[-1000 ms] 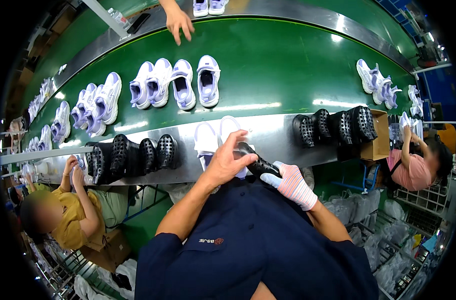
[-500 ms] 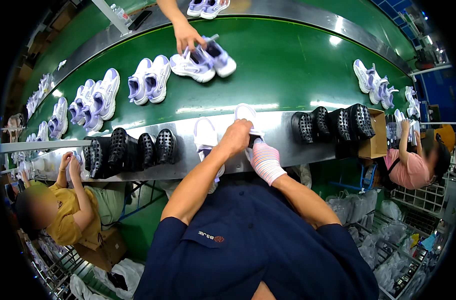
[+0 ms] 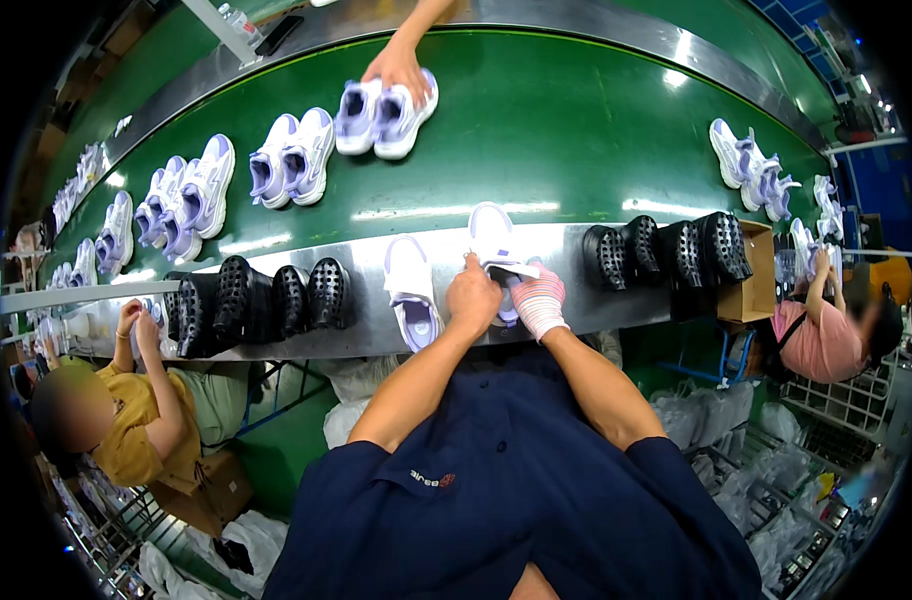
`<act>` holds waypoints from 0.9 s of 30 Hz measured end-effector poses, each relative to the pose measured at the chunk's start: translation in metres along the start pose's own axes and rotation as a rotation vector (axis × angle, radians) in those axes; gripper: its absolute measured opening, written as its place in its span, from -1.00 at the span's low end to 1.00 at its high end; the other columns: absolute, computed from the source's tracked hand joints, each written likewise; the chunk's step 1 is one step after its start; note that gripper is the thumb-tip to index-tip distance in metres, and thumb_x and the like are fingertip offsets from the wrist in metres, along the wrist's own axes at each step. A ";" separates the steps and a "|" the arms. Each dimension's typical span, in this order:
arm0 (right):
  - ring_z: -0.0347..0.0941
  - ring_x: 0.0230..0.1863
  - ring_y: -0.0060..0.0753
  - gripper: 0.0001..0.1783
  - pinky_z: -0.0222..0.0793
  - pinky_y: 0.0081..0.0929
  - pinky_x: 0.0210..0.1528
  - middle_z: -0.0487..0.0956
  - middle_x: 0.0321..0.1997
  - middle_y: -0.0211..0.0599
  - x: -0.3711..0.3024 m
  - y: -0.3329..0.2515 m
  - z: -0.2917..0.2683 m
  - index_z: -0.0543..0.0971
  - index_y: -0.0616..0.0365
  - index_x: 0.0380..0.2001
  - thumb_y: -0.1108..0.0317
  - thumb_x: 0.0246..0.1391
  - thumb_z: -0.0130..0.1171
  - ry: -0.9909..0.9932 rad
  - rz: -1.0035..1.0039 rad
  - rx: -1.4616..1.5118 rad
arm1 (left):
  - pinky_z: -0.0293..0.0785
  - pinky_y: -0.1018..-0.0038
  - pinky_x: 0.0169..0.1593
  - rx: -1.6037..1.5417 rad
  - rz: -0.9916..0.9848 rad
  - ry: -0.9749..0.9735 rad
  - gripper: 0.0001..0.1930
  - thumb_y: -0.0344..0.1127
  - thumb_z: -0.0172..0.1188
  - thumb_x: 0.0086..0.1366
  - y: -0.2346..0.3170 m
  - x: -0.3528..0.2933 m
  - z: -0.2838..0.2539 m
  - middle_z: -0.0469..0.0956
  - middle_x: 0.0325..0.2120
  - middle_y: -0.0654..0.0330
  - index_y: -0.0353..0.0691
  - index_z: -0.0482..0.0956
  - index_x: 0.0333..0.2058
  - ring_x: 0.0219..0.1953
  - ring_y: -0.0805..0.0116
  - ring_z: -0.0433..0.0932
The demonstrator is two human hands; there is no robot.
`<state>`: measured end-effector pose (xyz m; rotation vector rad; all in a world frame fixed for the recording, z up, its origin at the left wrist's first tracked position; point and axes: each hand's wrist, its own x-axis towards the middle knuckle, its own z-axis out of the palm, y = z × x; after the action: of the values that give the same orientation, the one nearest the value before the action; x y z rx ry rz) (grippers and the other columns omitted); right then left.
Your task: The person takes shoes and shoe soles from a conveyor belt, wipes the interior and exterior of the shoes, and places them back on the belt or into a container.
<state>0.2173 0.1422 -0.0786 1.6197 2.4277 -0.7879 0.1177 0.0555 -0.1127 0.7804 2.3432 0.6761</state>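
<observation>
A white and lavender sneaker lies on the metal ledge in front of me, toe pointing away. My left hand, bare, is closed at the left side of its opening. My right hand, in a striped knit glove, grips the right side near a white strap across the upper. What the fingertips pinch is partly hidden. Left of my left hand stands a matching sneaker with its opening toward me; neither hand touches it.
Black studded shoes stand on the ledge at left and right, beside a cardboard box. Paired sneakers line the green belt. Across it, a co-worker's hand holds another pair. People sit at both sides.
My left hand has drawn back toward me, and my gloved hand has moved slightly up beside the opening. The co-worker's pair has swung left and turned straighter. Sneakers on the belt have shifted slightly left.
</observation>
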 end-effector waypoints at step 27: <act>0.60 -0.27 0.24 -0.52 0.51 -0.04 -0.19 0.65 -0.39 0.12 -0.044 0.016 -0.087 0.66 0.20 -0.31 -0.07 0.08 0.31 -0.151 -0.144 -0.221 | 0.51 0.18 -0.28 0.232 -0.134 0.806 -0.65 -0.16 0.30 0.31 -0.131 -0.121 -0.171 0.56 -0.35 0.07 -0.24 0.57 -0.03 -0.34 0.01 0.58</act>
<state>0.2660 0.1522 0.0073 1.2728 2.4442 -0.6098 0.0391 -0.1630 -0.0290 0.4785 3.2144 0.7625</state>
